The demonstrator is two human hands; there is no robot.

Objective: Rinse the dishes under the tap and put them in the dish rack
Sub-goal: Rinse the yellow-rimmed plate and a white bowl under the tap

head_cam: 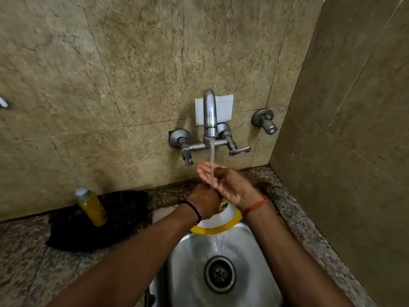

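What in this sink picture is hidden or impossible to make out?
- Plate: head view, mostly hidden under both hands; only its yellow rim shows.
- Left hand: its grip is hidden behind the right hand.
- Dish rack: not in view.
- Bottle label: too small to read.
- Sink: cut off by the bottom edge.

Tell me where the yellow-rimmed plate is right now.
In the head view the yellow-rimmed plate sits low and centre, over the far edge of the sink, under both hands, with tap water running off its rim.
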